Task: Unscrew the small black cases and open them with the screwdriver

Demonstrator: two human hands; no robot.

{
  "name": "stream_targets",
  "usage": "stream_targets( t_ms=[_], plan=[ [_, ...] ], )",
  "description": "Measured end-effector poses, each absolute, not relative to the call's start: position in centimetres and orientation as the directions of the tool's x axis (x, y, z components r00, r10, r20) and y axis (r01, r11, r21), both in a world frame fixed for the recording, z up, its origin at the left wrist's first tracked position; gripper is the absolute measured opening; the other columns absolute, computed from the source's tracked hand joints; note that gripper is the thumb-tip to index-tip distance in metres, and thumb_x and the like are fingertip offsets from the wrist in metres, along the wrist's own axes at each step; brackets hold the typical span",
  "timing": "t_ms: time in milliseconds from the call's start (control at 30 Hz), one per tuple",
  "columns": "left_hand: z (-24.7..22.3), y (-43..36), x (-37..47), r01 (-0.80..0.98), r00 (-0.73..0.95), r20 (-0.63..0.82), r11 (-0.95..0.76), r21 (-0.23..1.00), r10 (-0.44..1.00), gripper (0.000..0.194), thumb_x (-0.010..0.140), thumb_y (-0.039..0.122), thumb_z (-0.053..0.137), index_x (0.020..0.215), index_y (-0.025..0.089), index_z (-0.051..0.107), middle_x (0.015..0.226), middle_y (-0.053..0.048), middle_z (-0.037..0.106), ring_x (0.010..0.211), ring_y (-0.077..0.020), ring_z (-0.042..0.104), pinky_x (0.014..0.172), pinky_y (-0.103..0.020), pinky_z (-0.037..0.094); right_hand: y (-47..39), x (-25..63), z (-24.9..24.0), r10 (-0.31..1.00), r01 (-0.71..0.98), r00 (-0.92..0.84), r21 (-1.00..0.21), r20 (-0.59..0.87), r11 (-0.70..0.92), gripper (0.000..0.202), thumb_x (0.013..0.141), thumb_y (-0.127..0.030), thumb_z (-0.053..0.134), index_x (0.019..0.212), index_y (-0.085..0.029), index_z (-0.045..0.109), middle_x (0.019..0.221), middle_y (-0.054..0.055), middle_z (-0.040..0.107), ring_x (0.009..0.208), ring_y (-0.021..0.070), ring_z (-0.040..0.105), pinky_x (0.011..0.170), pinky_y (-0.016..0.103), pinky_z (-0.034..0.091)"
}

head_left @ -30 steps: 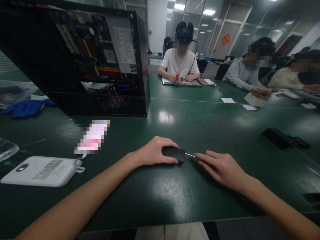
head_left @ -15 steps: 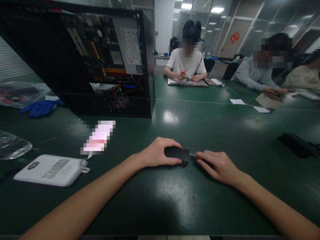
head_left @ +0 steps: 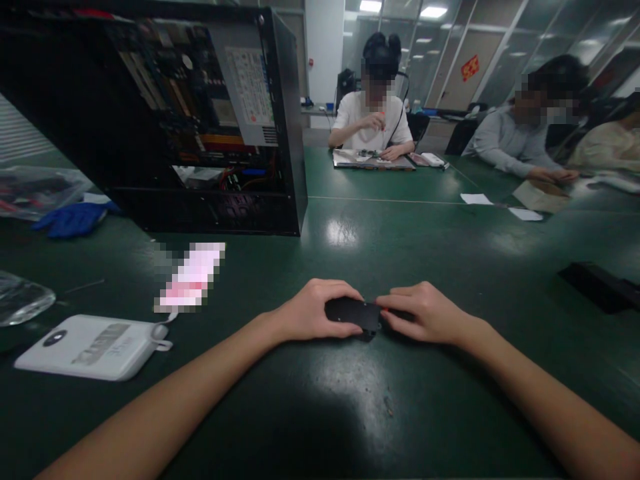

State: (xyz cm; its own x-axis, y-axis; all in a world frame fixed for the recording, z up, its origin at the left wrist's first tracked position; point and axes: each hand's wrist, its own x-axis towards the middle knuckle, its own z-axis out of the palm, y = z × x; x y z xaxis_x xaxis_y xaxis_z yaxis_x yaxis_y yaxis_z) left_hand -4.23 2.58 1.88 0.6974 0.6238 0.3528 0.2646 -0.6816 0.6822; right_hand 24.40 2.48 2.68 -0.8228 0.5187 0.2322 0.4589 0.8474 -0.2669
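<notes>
A small flat black device [head_left: 351,312] lies on the green table [head_left: 450,253] in front of me. My left hand [head_left: 313,310] grips its left end and holds it down. My right hand [head_left: 425,313] is closed around a thin tool with a red part at the fingertips, pressed against the device's right edge. The tool's metal tip is hidden between my fingers and the device.
An open black computer case [head_left: 200,113] stands at the back left. A white power bank [head_left: 93,347], a blurred pink card [head_left: 190,277], a blue glove [head_left: 70,219] and clear bags [head_left: 23,297] lie at left. A black object [head_left: 595,285] lies at right. Three people sit across the table.
My right hand has slid left until its fingers meet the device; the tool's metal shaft, visible before, is now covered. My left hand has stayed on the device.
</notes>
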Motion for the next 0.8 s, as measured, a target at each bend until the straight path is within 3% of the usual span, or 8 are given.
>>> stream_targets(
  t_ms=[300,467,800],
  plan=[
    [3.1,4.5,-7.0,0.389,0.747,0.172,-0.632,0.67,0.643,0.049,0.078,0.047,0.088,0.117,0.019,0.078,0.104,-0.006,0.08,0.091,-0.0213,0.075,0.082,-0.029,0.052,1.7,24.6,1.8,0.581,0.5,-0.781,-0.327,0.229,0.802,0.038,0.108,-0.028,0.042,0.137,-0.017,0.064,0.098,0.006,0.07,0.085,0.0149,0.066,0.076,0.028,0.049],
    [2.4,4.1,-6.5,0.425,0.716,0.133,-0.578,0.697,0.686,0.052,0.075,0.049,0.09,0.116,0.019,0.08,0.096,-0.004,0.081,0.083,-0.0199,0.075,0.075,-0.027,0.051,1.8,24.5,1.6,0.561,0.484,-0.786,-0.304,0.261,0.82,0.038,0.108,-0.029,0.041,0.137,-0.018,0.064,0.089,0.005,0.068,0.077,0.0148,0.064,0.069,0.028,0.046],
    [1.5,3.0,-5.1,0.317,0.737,0.223,-0.618,0.72,0.638,0.054,0.077,0.051,0.088,0.12,0.02,0.079,0.101,-0.007,0.082,0.087,-0.0226,0.077,0.077,-0.027,0.054,1.4,24.9,3.3,0.532,0.501,-0.822,-0.186,0.203,0.845,0.039,0.102,-0.025,0.047,0.134,-0.019,0.068,0.082,0.004,0.065,0.069,0.0152,0.06,0.06,0.029,0.038]
  ],
)
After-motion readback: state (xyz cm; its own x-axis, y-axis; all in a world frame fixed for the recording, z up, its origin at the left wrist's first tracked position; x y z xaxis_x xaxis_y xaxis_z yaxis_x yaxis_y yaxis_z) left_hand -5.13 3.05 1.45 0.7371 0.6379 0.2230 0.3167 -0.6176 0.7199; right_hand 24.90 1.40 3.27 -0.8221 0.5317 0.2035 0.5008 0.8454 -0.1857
